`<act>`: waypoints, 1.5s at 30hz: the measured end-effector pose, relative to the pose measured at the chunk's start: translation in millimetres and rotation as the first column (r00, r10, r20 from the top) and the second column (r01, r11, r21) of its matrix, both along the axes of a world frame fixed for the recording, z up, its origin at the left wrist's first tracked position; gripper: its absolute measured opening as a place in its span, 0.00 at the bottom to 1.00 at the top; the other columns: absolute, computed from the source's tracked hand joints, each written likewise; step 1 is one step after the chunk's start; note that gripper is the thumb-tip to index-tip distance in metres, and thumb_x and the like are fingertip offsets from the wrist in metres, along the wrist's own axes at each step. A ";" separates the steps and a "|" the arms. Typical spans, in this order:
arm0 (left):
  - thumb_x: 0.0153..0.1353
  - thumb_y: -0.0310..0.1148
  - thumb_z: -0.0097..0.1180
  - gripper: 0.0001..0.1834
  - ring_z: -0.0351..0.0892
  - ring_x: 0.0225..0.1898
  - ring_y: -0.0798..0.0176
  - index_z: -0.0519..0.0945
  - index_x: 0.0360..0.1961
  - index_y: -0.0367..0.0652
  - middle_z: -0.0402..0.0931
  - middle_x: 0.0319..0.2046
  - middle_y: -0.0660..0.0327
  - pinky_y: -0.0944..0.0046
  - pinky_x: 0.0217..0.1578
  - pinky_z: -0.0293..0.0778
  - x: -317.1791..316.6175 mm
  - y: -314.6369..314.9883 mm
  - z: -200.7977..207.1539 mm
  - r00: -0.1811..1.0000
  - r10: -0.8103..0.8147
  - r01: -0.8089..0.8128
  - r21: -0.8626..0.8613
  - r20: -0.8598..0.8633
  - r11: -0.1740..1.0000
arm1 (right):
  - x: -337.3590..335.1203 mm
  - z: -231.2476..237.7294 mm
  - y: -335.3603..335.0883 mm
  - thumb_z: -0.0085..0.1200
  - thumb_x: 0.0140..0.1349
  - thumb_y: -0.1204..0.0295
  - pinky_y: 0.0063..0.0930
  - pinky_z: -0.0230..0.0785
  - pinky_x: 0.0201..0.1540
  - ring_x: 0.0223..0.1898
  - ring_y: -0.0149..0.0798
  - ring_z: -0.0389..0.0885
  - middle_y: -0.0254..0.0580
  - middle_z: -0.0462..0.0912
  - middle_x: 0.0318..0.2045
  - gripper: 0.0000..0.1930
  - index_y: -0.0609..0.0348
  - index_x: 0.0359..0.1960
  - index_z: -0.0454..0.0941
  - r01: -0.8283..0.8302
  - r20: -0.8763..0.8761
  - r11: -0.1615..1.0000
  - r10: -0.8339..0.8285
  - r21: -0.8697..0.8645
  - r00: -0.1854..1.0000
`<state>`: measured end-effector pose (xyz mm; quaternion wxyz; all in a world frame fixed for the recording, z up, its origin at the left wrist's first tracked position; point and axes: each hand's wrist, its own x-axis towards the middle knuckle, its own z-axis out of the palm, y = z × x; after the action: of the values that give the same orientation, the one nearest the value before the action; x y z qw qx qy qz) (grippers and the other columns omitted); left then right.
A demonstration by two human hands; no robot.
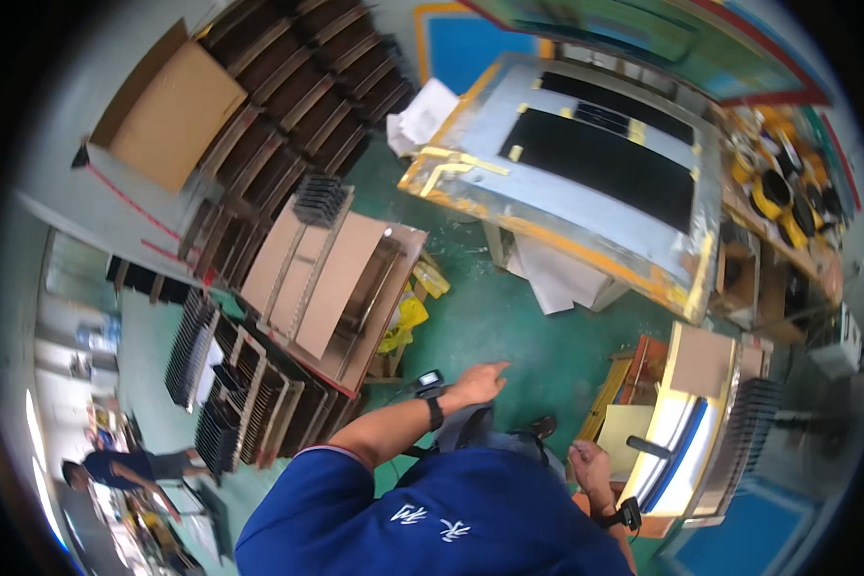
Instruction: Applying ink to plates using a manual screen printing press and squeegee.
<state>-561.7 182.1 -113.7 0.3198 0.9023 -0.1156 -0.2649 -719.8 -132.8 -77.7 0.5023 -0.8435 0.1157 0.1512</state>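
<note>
My left hand [478,382] hangs in front of me over the green floor, its index finger stretched out and nothing in it. Bent in at my right side, my right hand [588,463] has its fingers curled in, with nothing visible in them. Close beside it stands a bench [680,418] with a bright, yellow-edged surface. On that bench lies a long blue bar [677,456], and a dark handle [649,446] sticks out beside it. Both wrists wear black straps with small devices.
A printing table [586,182] ahead carries black sheets [605,163] and yellow tape. To the left stand a cart [302,278] with brown boards and stacked dark racks [307,82]. Tape rolls [773,192] crowd a right-hand shelf. Far left, another person [125,470] bends over.
</note>
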 end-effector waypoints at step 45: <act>0.56 0.28 0.50 0.11 0.81 0.35 0.35 0.79 0.39 0.38 0.81 0.32 0.41 0.43 0.38 0.77 163.2 19.2 -164.5 0.920 -0.375 0.357 0.152 0.112 0.922 | 171.1 -54.1 118.8 0.65 0.52 0.72 0.39 0.72 0.53 0.44 0.51 0.80 0.47 0.81 0.43 0.20 0.58 0.49 0.78 -0.131 0.332 0.957 0.215 -0.258 0.918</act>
<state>-398.4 201.3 -278.2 0.1970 0.8996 -0.2872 -0.2635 -548.7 -14.0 -131.8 0.3983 -0.9162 -0.0362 0.0253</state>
